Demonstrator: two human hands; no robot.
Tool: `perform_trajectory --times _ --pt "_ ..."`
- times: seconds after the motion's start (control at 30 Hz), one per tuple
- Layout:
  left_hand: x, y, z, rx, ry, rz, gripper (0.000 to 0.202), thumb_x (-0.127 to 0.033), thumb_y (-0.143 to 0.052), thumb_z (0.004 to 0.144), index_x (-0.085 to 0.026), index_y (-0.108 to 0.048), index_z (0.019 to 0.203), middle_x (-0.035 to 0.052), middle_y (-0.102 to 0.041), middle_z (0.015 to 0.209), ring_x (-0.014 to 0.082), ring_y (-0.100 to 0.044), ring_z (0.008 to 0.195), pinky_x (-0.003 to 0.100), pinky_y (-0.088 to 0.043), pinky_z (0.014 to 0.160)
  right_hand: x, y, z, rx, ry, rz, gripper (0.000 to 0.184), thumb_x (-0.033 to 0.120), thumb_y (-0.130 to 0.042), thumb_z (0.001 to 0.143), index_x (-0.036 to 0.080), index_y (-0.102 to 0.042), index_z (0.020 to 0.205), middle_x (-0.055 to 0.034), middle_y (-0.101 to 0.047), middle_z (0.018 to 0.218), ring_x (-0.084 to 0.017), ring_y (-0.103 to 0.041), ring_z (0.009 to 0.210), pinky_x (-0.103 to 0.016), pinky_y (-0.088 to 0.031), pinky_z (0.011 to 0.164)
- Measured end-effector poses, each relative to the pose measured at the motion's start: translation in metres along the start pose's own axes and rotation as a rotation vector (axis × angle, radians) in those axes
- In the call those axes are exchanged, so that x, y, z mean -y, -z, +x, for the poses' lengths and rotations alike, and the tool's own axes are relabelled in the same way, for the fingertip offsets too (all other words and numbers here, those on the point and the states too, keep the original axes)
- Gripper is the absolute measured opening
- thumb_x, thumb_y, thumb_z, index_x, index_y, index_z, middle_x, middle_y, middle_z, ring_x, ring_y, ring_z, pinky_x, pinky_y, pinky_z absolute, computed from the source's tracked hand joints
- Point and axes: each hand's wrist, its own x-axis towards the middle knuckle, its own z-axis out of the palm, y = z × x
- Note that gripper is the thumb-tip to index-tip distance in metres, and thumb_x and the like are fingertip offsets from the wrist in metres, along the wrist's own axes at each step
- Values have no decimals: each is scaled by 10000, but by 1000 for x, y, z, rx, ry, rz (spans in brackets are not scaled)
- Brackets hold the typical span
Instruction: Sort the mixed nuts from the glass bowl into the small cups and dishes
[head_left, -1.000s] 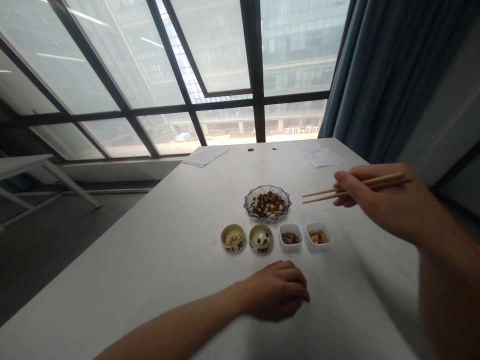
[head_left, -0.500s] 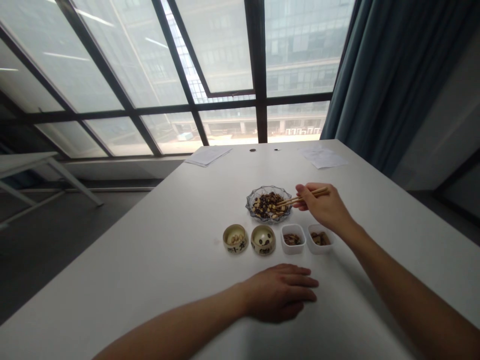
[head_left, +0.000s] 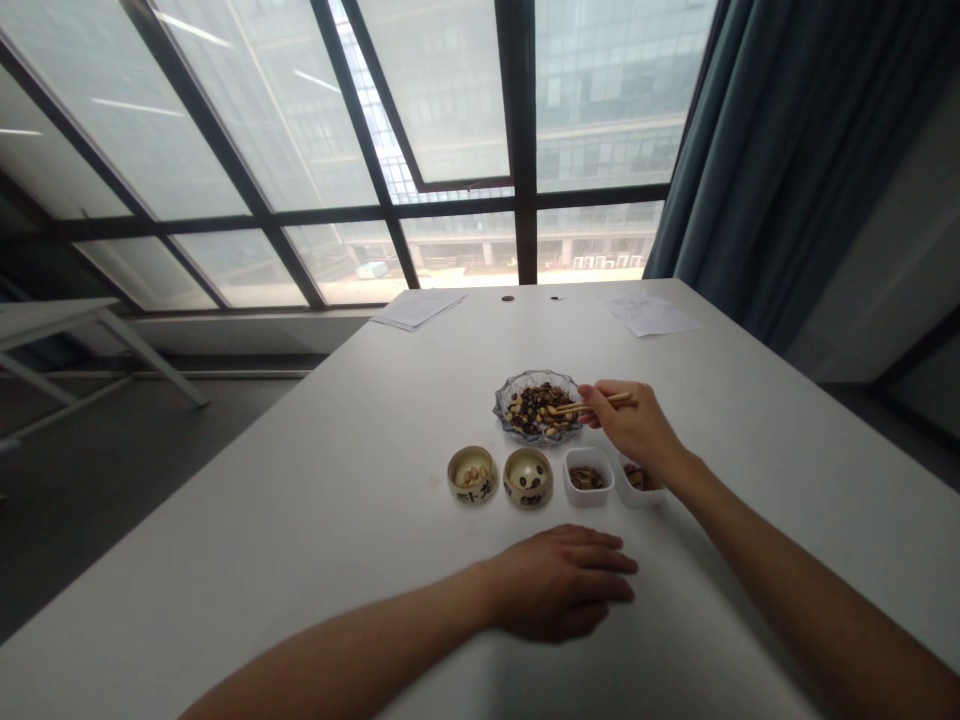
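My right hand (head_left: 630,420) grips a pair of wooden chopsticks (head_left: 596,403), their tips in a clear scalloped glass bowl (head_left: 501,418). That bowl holds mixed dark seeds, pale nuts and brown pieces (head_left: 540,408). My left hand (head_left: 559,583) lies flat on the table, fingers stretched out, holding nothing. Between it and the glass bowl stand two round ceramic bowls: the left one (head_left: 474,493) has pale nuts, the right one (head_left: 528,497) a few dark seeds. Beside them, a white square container (head_left: 588,497) holds thin brown pieces. Another white container (head_left: 641,498), with flat brown pieces, is partly hidden by my right hand.
The white table (head_left: 360,440) runs up to the windows. Papers lie at its far left (head_left: 420,308) and sheets of paper (head_left: 651,314) at its far right. A blue curtain (head_left: 750,170) hangs on the right, and a second table (head_left: 60,315) stands at the left.
My right hand has moved slightly left and downward, with the chopsticks held flatter over the glass bowl. My left hand stays in place.
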Motion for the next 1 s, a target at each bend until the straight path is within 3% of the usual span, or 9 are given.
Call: perform_trajectory --times 0.3,0.67,1.0 --pt "2 -1 -1 10 3 7 351 -261 -532 991 -202 -629 1323 73 -618 1497 239 -480 1488 377 -377 1263 -11 -3 6 -58 3 37 512 604 -628 964 181 -703 685 -85 -775 711 -264 -784 655 -304 -603 557" --pt "3 1 -1 11 14 -38 348 -270 -538 987 -204 -642 1312 70 -624 1491 236 -496 1476 369 -393 1249 22 28 5 -176 -41 71 520 628 -694 913 133 -776 778 -109 -781 694 -255 -780 608 -294 -636 551" --pt "3 3 -1 17 32 -71 362 -272 -542 984 -215 -644 1327 71 -621 1495 242 -494 1480 381 -394 1250 1 9 7 56 -29 28 388 510 -703 934 176 -719 737 -63 -759 685 -249 -781 687 -293 -604 597"
